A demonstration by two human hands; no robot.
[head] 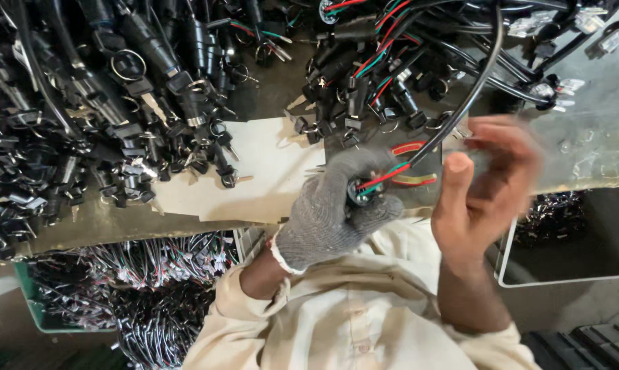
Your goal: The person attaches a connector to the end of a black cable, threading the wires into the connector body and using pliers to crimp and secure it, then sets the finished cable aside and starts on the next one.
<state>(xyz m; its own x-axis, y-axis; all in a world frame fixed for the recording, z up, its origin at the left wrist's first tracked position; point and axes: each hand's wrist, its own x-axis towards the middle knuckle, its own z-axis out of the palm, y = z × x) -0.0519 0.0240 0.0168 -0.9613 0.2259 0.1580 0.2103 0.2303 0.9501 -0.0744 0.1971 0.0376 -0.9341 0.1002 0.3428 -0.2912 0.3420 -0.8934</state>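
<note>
Cream shirt cloth [350, 308] filled the bottom of the view, closest to the lens, with both forearms rising out of its cuffs toward the tabletop [590, 137]. Left hand [337, 209], in a grey knitted glove, had its grip wrapped closed round a small black switch body [359, 192] just off the tabletop's near edge; red, green and black wires [385, 175] ran out of that body into a black sheathed cable [460, 103] that curved up toward the far right corner. Right hand [484, 181] was bare and blurred with motion, thumb raised, fingers curled near the cable just beside the switch body; whether its grip actually had hold of the cable I cannot tell, though it did not look fully closed.

A sheet of pale card [255, 171] lay on the tabletop beside the gloved hand. Heaps of black key switches with keys and rings [138, 103] crowded the far left, and more wired units [392, 62] the far middle. Below the near edge a bin of loose wire harnesses [145, 288] sat at the left and a white-rimmed tray [570, 240] at the right.

In my judgement the main risk was the cable snagging in the far pile and dragging neighbours off the edge; a sharp tug could also strain the thin wires where they entered the body
</note>
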